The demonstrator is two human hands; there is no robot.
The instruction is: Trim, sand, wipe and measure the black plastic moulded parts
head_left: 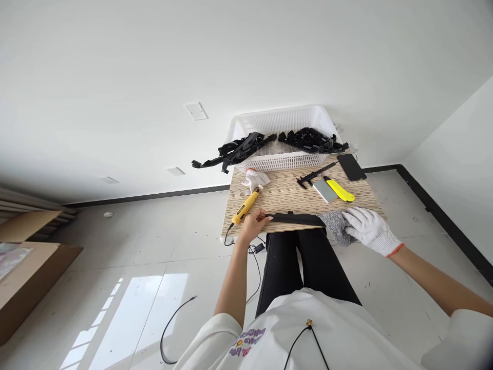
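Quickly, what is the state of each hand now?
Left hand: closed on the end of the black strip.
Right hand: gloved, on the grey cloth; grip cannot be told.

middle tabletop [285, 198]: bare band between yellow corded tool [246, 206] and caliper [314, 176], passable.
far edge: white basket [283, 114] spans it; black plastic parts [234, 151] overhang left.
right: caliper, yellow utility knife [341, 190], phone [351, 167] packed close.
left: yellow corded tool diagonal, loose glove [254, 180] just behind.
near edge: black strip [296, 218] lies along it, grey cloth [335, 226] at its right end.
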